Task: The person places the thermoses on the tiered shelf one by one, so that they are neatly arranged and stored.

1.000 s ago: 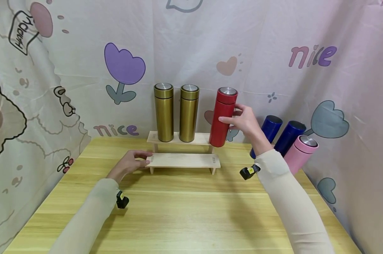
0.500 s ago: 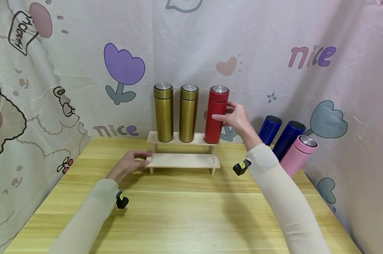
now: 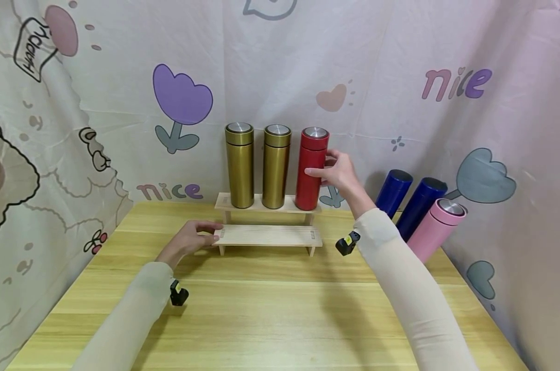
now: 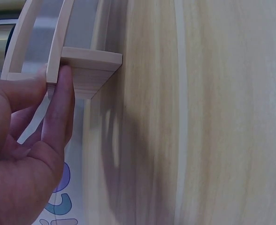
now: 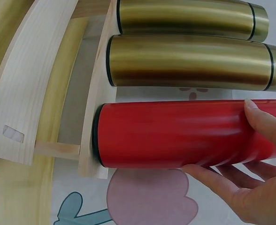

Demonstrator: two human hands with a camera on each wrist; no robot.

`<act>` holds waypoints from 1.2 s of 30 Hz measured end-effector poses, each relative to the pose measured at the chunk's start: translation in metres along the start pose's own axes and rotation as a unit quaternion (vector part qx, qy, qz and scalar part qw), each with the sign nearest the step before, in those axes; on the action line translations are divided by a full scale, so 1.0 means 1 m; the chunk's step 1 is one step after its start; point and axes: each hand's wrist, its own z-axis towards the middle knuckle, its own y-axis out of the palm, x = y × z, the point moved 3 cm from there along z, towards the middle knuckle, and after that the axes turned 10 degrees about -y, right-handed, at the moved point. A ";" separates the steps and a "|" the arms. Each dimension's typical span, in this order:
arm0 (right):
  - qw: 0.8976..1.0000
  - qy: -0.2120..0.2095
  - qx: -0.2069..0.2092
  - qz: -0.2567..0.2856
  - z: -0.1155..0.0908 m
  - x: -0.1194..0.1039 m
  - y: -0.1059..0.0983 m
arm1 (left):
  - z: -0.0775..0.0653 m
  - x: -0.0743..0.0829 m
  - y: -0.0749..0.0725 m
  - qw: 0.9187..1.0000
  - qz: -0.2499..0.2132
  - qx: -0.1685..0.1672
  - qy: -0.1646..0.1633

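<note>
A red thermos bottle [image 3: 311,172] stands upright at the right end of the upper step of a two-step wooden rack [image 3: 270,235]. My right hand [image 3: 341,173] grips it from the right, thumb in front and fingers behind, as the right wrist view also shows. To its left on the same step are two gold thermos bottles, one in the middle [image 3: 276,170] and one at the left [image 3: 240,170]. My left hand [image 3: 192,240] pinches the left end of the lower step; in the left wrist view its thumb and fingers [image 4: 63,108] close on the board's edge.
At the right of the wooden table [image 3: 261,319] stand two blue thermos bottles [image 3: 394,191] and a pink thermos bottle [image 3: 436,229], partly behind my right forearm. A printed cloth [image 3: 270,72] hangs behind and beside the table.
My right hand has carried the red thermos leftward onto the upper step, closer to the gold ones, and it has straightened from a slight tilt. My left hand stays put.
</note>
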 end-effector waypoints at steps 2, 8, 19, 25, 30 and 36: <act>1.000 -0.001 0.000 -0.003 -0.001 0.000 0.000 | 0.001 0.000 0.000 1.000 -0.001 0.000 0.000; 1.000 -0.007 -0.001 -0.005 -0.001 -0.001 0.002 | 0.003 -0.001 0.000 1.000 -0.004 -0.002 -0.004; 1.000 -0.007 -0.008 0.003 0.001 0.002 0.002 | 0.002 -0.003 0.000 1.000 -0.011 -0.007 -0.002; 1.000 -0.004 -0.009 0.011 0.002 0.002 0.003 | 0.001 -0.003 0.001 1.000 0.001 -0.002 0.003; 1.000 0.001 -0.017 0.010 0.003 0.005 0.001 | -0.001 -0.003 0.001 1.000 0.004 -0.002 0.003; 1.000 -0.006 -0.027 0.007 0.001 0.005 -0.001 | 0.000 -0.002 0.002 1.000 -0.008 -0.006 0.001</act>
